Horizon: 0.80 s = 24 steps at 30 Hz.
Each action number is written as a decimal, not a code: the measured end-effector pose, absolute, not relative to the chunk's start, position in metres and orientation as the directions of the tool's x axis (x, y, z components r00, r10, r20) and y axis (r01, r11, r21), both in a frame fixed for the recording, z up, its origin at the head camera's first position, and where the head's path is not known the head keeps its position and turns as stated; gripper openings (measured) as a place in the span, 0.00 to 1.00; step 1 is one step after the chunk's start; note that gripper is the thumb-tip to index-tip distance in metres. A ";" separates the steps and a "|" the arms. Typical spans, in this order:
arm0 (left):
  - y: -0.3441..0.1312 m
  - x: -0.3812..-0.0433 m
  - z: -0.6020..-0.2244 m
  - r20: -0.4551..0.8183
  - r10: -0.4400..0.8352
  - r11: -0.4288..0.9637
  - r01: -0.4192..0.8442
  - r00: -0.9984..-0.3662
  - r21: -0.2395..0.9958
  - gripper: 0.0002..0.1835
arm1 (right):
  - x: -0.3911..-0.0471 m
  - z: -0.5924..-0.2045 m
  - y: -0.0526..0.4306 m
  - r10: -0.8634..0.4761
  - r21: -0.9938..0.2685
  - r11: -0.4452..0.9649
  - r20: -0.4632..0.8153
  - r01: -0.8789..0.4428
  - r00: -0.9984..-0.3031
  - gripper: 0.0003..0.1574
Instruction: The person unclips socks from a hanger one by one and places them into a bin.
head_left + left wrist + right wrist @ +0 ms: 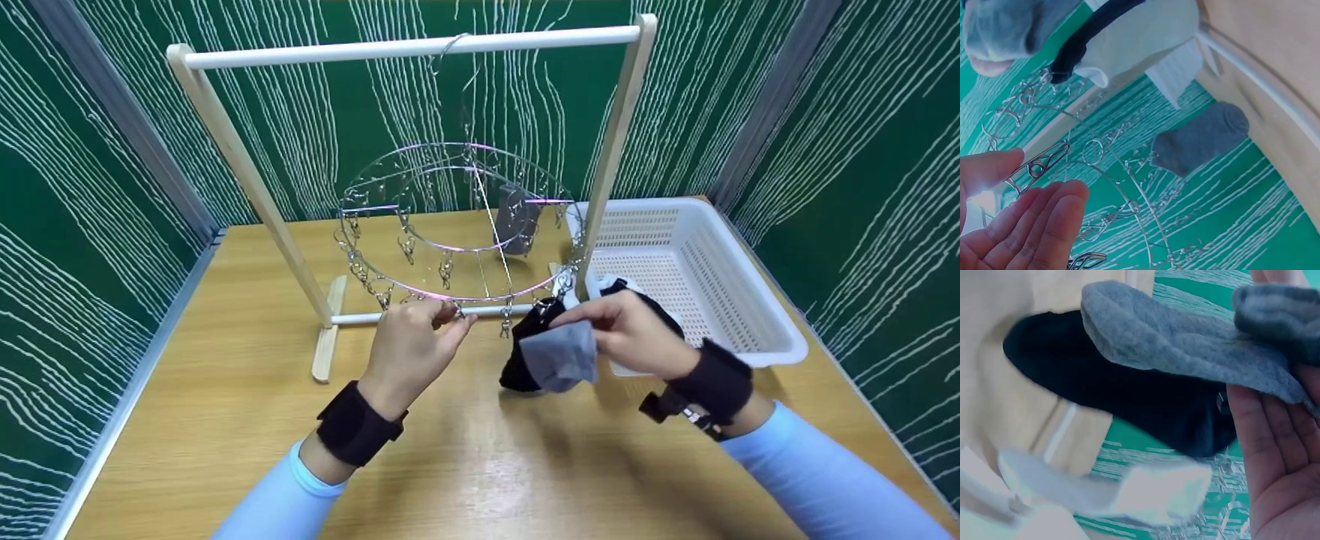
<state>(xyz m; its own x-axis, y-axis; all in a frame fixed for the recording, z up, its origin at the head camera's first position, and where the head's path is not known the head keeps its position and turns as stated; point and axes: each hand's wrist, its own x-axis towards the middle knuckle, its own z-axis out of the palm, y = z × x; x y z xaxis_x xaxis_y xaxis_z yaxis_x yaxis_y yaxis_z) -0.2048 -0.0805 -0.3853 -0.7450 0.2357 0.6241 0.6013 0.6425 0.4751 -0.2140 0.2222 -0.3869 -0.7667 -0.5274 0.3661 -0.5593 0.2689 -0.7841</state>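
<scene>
A round metal clip hanger (487, 298) hangs with small wire clips around its rings. At its near edge my left hand (412, 345) pinches one metal clip (1037, 169) between thumb and fingers. My right hand (630, 334) holds a grey sock (561, 356) by its opening, to the right of that clip. Behind it a black sock (517, 369) hangs from the hanger's near right side. A white sock (1157, 492) shows beside the black one in the right wrist view. Another grey sock (1202, 140) hangs at the hanger's far side.
A wooden stand with a white top bar (337, 52) carries the hanger on a hook. On the right stands a white plastic basket (780, 330), with a black-and-white item (660, 311) at its near left, partly behind my right hand. Green patterned walls enclose the wooden table (225, 420).
</scene>
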 end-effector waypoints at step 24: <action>-0.082 -0.204 -0.385 0.622 0.252 0.649 0.606 -0.741 0.459 0.07 | -0.270 -0.342 0.314 -0.274 -0.782 0.504 0.259 -0.367 -0.926 0.14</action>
<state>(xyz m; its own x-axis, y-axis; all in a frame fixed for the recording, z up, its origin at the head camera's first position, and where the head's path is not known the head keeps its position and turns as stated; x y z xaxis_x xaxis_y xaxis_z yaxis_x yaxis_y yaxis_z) -0.2041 -0.0819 -0.3849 -0.7414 0.2525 0.6218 0.6063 0.6492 0.4593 -0.2701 0.3140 -0.3419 -0.9263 -0.2738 0.2589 -0.3675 0.5040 -0.7817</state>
